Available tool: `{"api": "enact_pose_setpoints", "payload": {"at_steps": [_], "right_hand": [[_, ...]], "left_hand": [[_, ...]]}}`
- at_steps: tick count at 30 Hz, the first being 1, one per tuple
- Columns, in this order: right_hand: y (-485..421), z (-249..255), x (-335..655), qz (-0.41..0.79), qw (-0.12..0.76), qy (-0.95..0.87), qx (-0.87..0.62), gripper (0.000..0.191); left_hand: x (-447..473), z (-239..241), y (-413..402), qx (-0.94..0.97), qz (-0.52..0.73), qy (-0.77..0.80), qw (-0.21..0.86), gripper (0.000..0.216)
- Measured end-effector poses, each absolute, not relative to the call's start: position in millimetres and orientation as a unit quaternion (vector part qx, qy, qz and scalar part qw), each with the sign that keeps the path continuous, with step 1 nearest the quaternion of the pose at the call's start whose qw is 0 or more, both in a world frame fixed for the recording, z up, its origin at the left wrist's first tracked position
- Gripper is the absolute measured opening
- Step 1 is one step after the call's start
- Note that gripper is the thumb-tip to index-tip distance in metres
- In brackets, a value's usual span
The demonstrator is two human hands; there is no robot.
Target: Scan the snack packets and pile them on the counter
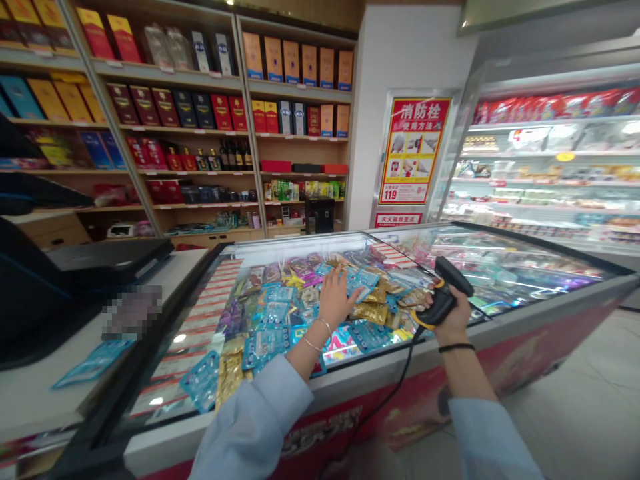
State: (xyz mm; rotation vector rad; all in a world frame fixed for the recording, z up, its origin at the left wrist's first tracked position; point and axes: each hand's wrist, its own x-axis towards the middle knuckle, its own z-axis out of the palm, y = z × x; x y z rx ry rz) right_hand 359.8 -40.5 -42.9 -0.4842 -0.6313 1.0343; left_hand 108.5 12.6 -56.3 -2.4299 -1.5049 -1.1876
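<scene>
Over the freezer (525, 319): the left hand (334, 298) reaches across the rim, grip spread, fingers flat above the blue and gold packets (270, 337). I cannot tell whether it touches them or a glass lid over them.
Right hand (453, 321): grip pressed round the handle of the scanner (447, 288), held above the front rim with its head tipped up toward the packets beside the left hand.
Cable (397, 383): hangs from the scanner's handle down the freezer's red front.
Packets: heaped inside the freezer, none lifted.
Desk (40, 393): off to the left, with one blue sachet (94, 362) lying on it near a dark terminal (30, 300).
Step in hand: apparently choosing a packet with the scanner at the ready; nothing is pinched yet.
Next move calls for: fingers closing on a single packet and its barcode turned to face the scanner's head.
</scene>
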Motion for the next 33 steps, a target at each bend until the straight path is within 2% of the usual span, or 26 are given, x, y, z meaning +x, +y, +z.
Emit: {"api": "enact_pose_setpoints", "payload": {"at_steps": [4,8,14,18,21,28,33], "right_hand": [[-59.7,-21.7,318.2,0.505,0.753,-0.352,-0.232,0.027],[-73.2,-28.1,252.4,0.571,0.689,-0.388,-0.220,0.026],[-93.6,-63.5,179.1,0.621,0.632,-0.396,-0.241,0.029],[-96.3,-73.1,164.5,0.636,0.607,-0.402,-0.256,0.027],[-93.7,-77.5,159.2,0.645,0.600,-0.397,-0.256,0.027],[-94.9,-88.1,151.1,0.673,0.583,-0.377,-0.255,0.028],[-91.7,-85.4,144.7,0.692,0.577,-0.357,-0.246,0.026]], "left_hand": [[72.4,-20.8,-0.3,-0.753,-0.409,-0.514,0.039,0.048],[0.2,-5.7,-26.9,-0.739,-0.381,-0.554,0.030,0.037],[-130.6,-31.8,-102.1,-0.690,-0.308,-0.655,0.000,0.028],[-180.2,-48.2,-134.1,-0.664,-0.279,-0.694,-0.019,0.025],[-190.6,-56.5,-138.6,-0.676,-0.244,-0.695,-0.017,0.026],[-183.6,-69.3,-135.4,-0.659,-0.101,-0.745,-0.027,0.057],[-188.9,-68.6,-116.6,-0.635,-0.164,-0.741,-0.143,0.054]]}}
